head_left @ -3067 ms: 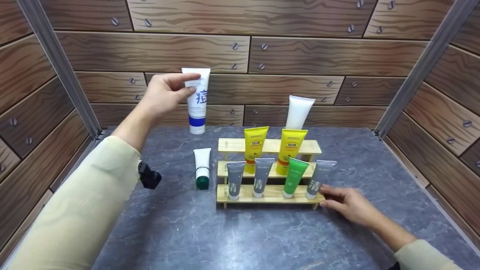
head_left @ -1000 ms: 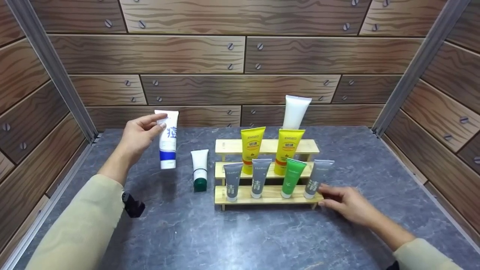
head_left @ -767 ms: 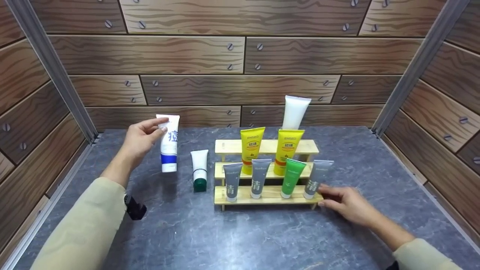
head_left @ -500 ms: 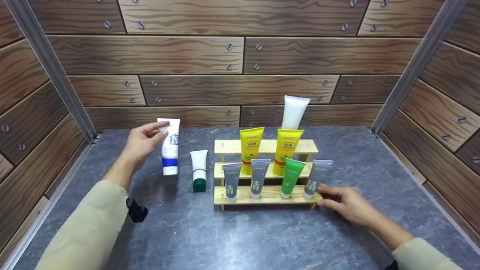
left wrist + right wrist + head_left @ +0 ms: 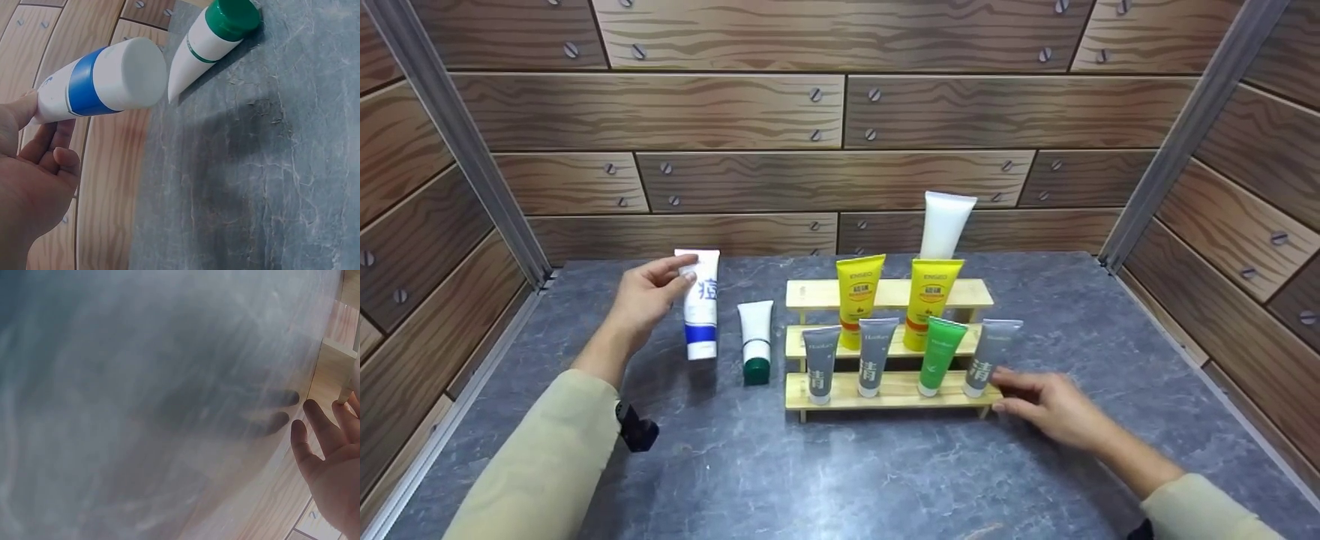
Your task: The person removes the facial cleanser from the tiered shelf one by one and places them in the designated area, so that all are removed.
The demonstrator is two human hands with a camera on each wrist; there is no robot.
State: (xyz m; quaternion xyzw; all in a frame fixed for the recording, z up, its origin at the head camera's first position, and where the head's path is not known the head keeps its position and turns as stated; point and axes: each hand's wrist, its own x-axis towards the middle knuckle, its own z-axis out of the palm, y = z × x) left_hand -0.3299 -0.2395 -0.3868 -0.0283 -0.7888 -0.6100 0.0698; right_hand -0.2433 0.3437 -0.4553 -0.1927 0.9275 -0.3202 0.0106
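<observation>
With thumb and fingertips, my left hand [image 5: 643,300] pinches the upper end of a white squeeze tube [image 5: 702,307] that has a blue band and blue lettering. The tube hangs cap down; in the left wrist view its white cap [image 5: 144,73] faces the camera, above the grey tabletop. Just to its right lies a white tube with a green cap [image 5: 756,369]. My right hand [image 5: 1057,409] holds the right end of the lowest board of a three-step wooden display rack [image 5: 885,401], thumb and index finger at that end. In the right wrist view, its other fingers [image 5: 323,427] are spread.
On the lowest step stand several small tubes, three grey [image 5: 874,358] and one green [image 5: 942,356]. Two yellow tubes [image 5: 859,300] stand on the middle step. A plain white tube [image 5: 946,225] rises at the rack's back right. Wood-patterned walls [image 5: 735,112] enclose the table.
My left hand has brought the blue-banded tube from high near the back wall down and left, and over the last second lowered it further. The right hand keeps its place at the rack.
</observation>
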